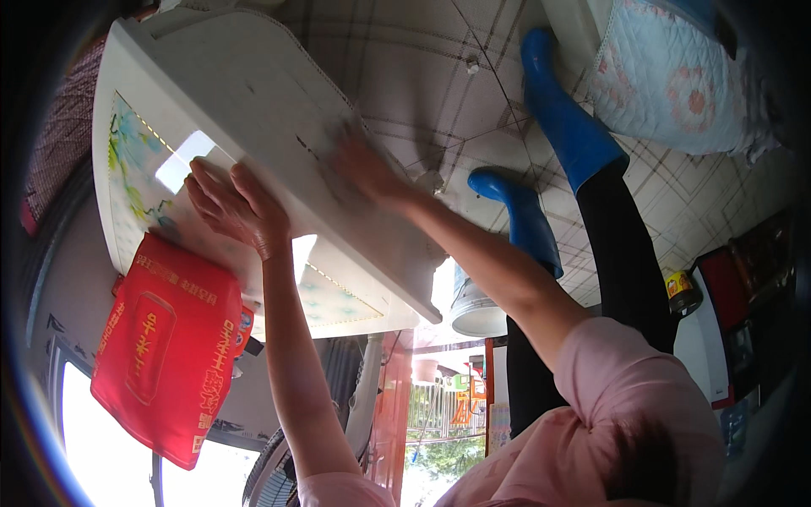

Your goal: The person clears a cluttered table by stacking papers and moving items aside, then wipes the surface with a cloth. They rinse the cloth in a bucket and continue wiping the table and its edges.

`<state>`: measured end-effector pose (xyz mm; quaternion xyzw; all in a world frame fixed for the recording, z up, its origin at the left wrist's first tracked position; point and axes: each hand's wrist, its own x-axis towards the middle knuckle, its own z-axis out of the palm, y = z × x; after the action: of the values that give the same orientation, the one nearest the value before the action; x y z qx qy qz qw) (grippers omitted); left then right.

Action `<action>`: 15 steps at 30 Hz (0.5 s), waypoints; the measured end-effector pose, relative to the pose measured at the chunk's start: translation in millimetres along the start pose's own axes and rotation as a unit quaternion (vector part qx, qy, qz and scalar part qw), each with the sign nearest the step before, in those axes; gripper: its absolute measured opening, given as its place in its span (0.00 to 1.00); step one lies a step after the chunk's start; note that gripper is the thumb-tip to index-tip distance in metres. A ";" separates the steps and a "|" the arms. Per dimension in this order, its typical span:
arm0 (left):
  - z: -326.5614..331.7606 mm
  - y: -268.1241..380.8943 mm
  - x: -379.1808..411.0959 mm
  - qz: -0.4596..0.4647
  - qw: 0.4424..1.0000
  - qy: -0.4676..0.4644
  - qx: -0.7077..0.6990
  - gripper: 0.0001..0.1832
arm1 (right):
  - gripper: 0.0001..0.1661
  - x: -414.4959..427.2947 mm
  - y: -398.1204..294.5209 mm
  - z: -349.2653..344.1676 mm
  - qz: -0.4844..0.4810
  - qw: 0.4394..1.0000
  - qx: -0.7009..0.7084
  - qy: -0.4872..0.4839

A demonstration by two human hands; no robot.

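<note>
My left hand (241,206) rests palm down on the glossy, floral-printed top (142,171) of a white table-like unit, thumb apart from the fingers, holding nothing visible. On the unit's white side panel (253,95) is my right hand (364,165), blurred by motion. Whether it holds something cannot be made out. Dark scuff marks (307,146) show on the panel beside those blurred fingers. A red bag (168,348) bearing writing lies by the edge of the printed top, near my left forearm.
Tiled floor (437,82) stretches past the panel, with a small white object (472,64) on it. I wear blue rubber boots (564,120). A whitish bucket (478,314) stands near my legs. A quilted floral cover (671,89) hangs at upper right; a fan (272,472) is low in view.
</note>
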<state>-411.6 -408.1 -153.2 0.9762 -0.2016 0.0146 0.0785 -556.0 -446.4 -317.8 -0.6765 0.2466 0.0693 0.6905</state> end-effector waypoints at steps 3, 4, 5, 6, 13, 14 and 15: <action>-10.0 -31.3 -15.6 -0.015 1.000 0.004 0.026 0.38 | 0.29 -192.7 -14.9 12.7 0.108 0.977 0.144 -0.116; -10.5 -29.3 -15.7 -0.017 0.999 0.002 0.028 0.38 | 0.24 -202.0 -21.3 10.8 0.144 0.965 0.190 -0.113; -10.8 -27.9 -16.2 -0.020 0.999 -0.001 0.030 0.38 | 0.21 -211.8 -26.9 8.6 0.180 0.949 0.235 -0.108; -16.2 -27.1 -15.6 -0.021 0.999 0.004 0.034 0.38 | 0.17 -221.7 -35.8 7.3 0.213 0.930 0.281 -0.103; -0.6 -9.4 -2.6 0.008 1.000 0.011 -0.013 0.38 | 0.25 113.7 -152.8 -46.4 -0.107 0.977 0.162 0.082; 4.0 4.5 3.4 0.019 0.999 0.009 -0.026 0.38 | 0.23 140.6 -148.8 -57.1 -0.213 0.955 0.131 0.162; 1.1 -0.4 2.7 0.018 1.000 0.011 -0.009 0.38 | 0.22 131.0 -145.3 -46.1 -0.218 0.957 0.114 0.155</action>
<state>-409.0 -409.0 -154.2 0.9715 -0.2184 0.0248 0.0888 -391.2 -533.1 -242.3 -0.6331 0.2032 -0.2172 0.7146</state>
